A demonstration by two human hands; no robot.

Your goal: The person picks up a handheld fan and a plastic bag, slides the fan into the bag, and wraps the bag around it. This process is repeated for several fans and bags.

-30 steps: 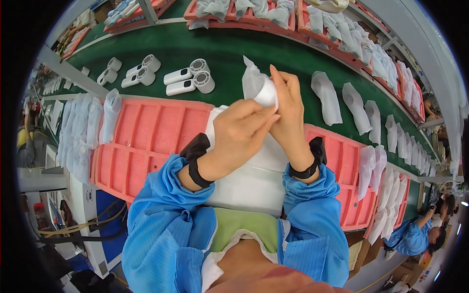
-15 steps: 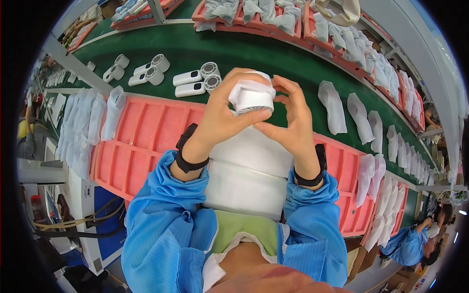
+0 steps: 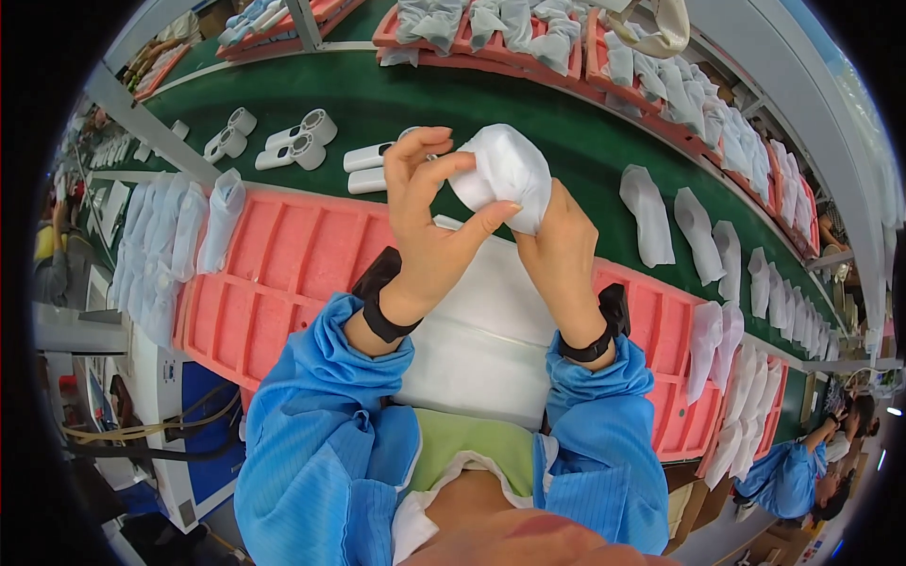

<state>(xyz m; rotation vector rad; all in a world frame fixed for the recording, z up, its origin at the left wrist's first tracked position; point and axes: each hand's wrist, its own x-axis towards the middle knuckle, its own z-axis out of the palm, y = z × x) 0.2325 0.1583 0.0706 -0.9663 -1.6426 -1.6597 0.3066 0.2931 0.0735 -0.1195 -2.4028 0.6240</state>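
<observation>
Two bare hands at work over a green belt [image 3: 425,99]. The bagged white item [image 3: 510,174] is held up at the upper centre of the frame, thin creased film over its rounded end. The left hand [image 3: 425,217] is half open, thumb and forefinger against the item; whether they pinch the film cannot be told. The right hand [image 3: 562,241] closes on the item's lower right side, its fingertips partly hidden. The step in hand appears to be arranging the film around the item; the next move would seem to call for a steady right-hand hold and light left fingertips. Below the hands lies a smooth white pile [image 3: 472,368], between a left pink tray [image 3: 311,247] and a right pink tray [image 3: 661,321]. White devices [image 3: 278,158] with round heads lie upper left; bagged pieces [image 3: 647,217] line the belt at right. A co-worker in blue [image 3: 791,472] appears lower right.
</observation>
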